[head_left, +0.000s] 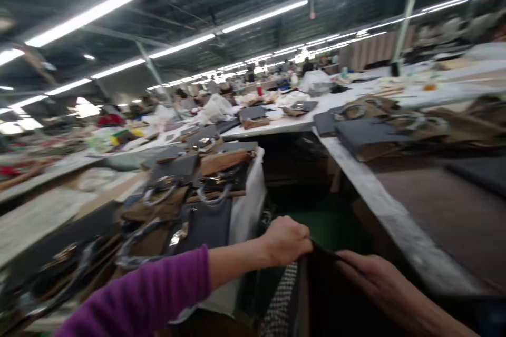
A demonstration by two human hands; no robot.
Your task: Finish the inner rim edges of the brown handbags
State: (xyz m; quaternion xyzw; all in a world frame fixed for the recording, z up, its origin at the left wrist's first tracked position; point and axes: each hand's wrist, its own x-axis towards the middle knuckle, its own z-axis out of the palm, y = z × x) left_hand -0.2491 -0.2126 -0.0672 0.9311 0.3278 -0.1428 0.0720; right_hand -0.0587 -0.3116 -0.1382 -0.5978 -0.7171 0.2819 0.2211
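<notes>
My left hand [286,241], at the end of a purple sleeve, is closed in a fist on the upper left corner of a dark piece of material [336,295]. My right hand [369,274] grips the same piece farther along its upper edge, to the right. The material hangs down below both hands; its lower part is too dark to tell what it is. Beside it on the left shows a black-and-white checked cloth [281,295]. Left of my hands, partly finished-looking handbags [209,221] with wrapped handles and metal clasps lie piled on a table.
Another worktable [379,210] runs along the right, bearing grey and brown bag pieces [367,137]. Between the tables is a gap with a green floor [328,221]. White plastic bags [215,109] lie farther back. A pole [409,10] rises at the right.
</notes>
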